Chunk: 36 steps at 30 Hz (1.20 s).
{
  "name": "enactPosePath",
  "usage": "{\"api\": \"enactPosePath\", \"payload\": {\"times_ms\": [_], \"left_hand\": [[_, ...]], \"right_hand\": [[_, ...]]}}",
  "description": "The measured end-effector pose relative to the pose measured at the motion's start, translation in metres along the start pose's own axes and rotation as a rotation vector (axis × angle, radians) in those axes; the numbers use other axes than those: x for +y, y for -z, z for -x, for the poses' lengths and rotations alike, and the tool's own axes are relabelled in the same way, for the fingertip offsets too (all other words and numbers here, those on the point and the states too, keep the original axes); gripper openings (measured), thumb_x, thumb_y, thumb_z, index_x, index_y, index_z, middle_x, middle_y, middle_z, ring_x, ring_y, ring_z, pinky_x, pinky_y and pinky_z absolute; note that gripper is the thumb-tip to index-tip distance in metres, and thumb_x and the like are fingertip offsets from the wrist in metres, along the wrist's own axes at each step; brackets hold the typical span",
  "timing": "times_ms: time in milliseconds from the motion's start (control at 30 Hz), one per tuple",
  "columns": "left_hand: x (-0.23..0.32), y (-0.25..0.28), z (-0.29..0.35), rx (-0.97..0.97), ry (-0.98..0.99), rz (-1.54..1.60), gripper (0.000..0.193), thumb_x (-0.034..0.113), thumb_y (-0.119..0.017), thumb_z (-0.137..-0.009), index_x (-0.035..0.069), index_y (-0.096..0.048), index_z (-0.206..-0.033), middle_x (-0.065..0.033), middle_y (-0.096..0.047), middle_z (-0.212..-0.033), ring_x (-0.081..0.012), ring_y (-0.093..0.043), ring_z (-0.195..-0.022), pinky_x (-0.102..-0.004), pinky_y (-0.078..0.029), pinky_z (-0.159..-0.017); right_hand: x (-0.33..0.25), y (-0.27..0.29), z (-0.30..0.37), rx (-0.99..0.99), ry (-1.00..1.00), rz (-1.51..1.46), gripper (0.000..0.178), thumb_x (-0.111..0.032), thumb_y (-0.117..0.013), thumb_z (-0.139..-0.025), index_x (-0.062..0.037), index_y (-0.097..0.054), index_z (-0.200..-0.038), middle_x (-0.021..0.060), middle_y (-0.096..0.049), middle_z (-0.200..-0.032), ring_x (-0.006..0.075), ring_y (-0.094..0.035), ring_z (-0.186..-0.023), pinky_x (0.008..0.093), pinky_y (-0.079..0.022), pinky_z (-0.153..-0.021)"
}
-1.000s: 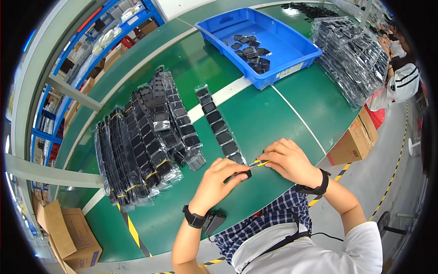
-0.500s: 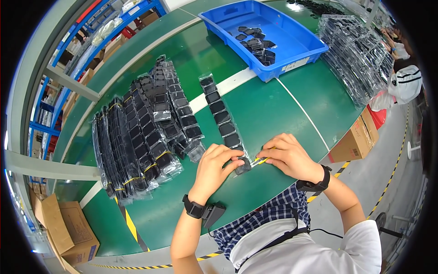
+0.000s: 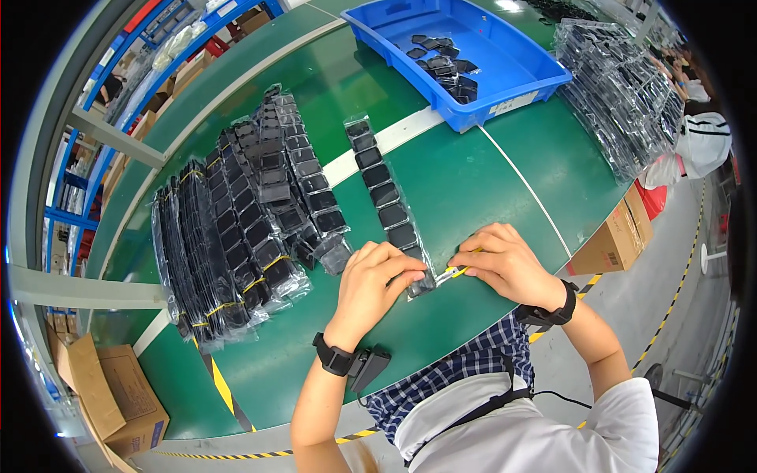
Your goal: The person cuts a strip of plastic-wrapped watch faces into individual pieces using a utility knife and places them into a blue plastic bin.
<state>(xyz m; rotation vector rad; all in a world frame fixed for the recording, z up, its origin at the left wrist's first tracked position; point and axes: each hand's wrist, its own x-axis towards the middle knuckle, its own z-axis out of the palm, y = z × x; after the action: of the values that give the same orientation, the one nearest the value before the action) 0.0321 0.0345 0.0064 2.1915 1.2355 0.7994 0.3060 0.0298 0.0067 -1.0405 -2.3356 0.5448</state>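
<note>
A long clear plastic strip point(image 3: 384, 195) with a row of black square pieces in it lies on the green table, running away from me. My left hand point(image 3: 367, 288) is closed at its near end, thumb and fingertips pinched on the strip, partly hiding one piece. My right hand point(image 3: 505, 264) grips a yellow utility knife point(image 3: 450, 274), its metal tip pointing left against the strip's right edge near my left fingertips. Whether the blade has entered the plastic I cannot tell.
Several similar strips point(image 3: 229, 225), some bundled with yellow bands, lie to the left. A blue bin point(image 3: 516, 67) with loose black pieces stands at the back. Plastic-wrapped trays point(image 3: 619, 102) are piled at the far right. Cardboard boxes point(image 3: 130, 394) stand by the table.
The knife tip now shows more clearly at the strip's near edge, and the nearest black piece is less visible. My hands have barely moved; the whole view has shifted slightly.
</note>
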Motion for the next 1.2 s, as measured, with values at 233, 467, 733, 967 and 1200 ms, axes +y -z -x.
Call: {"api": "enactPosePath", "payload": {"times_ms": [233, 467, 733, 967, 1200], "left_hand": [[-0.001, -0.001, 0.000, -0.004, -0.019, -0.009, 0.010, 0.022, -0.081, -0.084, 0.019, -0.082, -0.093, 0.0032, -0.063, -0.085, -0.0199, -0.059, -0.084, -0.0360, -0.047, -0.079], [-0.001, 0.002, 0.001, -0.006, -0.035, -0.022, 0.012, 0.017, -0.082, -0.083, 0.017, -0.082, -0.095, 0.0023, -0.065, -0.087, -0.0201, -0.060, -0.085, -0.0348, -0.048, -0.080], [0.011, 0.045, 0.009, 0.078, 0.022, -0.185, 0.022, 0.022, -0.085, -0.080, 0.014, -0.080, -0.100, 0.0023, -0.065, -0.093, -0.0200, -0.060, -0.091, -0.0364, -0.045, -0.081], [0.027, 0.027, 0.008, -0.022, -0.161, -0.305, 0.023, 0.022, -0.088, -0.076, 0.015, -0.081, -0.097, 0.0034, -0.066, -0.092, -0.0192, -0.061, -0.090, -0.0362, -0.043, -0.081], [0.025, 0.020, 0.003, -0.045, -0.285, -0.301, 0.019, 0.020, -0.088, -0.076, 0.013, -0.080, -0.093, 0.0037, -0.067, -0.093, -0.0192, -0.060, -0.088, -0.0355, -0.043, -0.078]], "right_hand": [[-0.003, -0.003, -0.004, 0.004, 0.004, 0.012, 0.031, -0.013, -0.080, -0.083, -0.0170, -0.077, -0.113, -0.0028, -0.068, -0.113, 0.0225, -0.059, -0.110, 0.0381, -0.044, -0.097], [0.003, 0.027, 0.020, -0.050, 0.009, -0.006, 0.030, -0.010, -0.080, -0.081, -0.0136, -0.078, -0.111, -0.0008, -0.068, -0.112, 0.0254, -0.059, -0.109, 0.0394, -0.044, -0.097], [-0.002, 0.028, 0.026, 0.144, -0.211, -0.023, 0.032, -0.007, -0.080, -0.081, -0.0114, -0.077, -0.113, 0.0020, -0.067, -0.109, 0.0268, -0.059, -0.105, 0.0381, -0.048, -0.093], [-0.012, 0.005, 0.000, 0.176, -0.176, 0.094, 0.034, -0.007, -0.079, -0.082, -0.0117, -0.076, -0.115, 0.0018, -0.067, -0.109, 0.0251, -0.059, -0.103, 0.0379, -0.048, -0.091], [-0.011, -0.008, 0.001, 0.152, -0.103, 0.147, 0.032, -0.009, -0.080, -0.082, -0.0148, -0.078, -0.113, -0.0008, -0.066, -0.109, 0.0235, -0.059, -0.103, 0.0361, -0.047, -0.089]]}}
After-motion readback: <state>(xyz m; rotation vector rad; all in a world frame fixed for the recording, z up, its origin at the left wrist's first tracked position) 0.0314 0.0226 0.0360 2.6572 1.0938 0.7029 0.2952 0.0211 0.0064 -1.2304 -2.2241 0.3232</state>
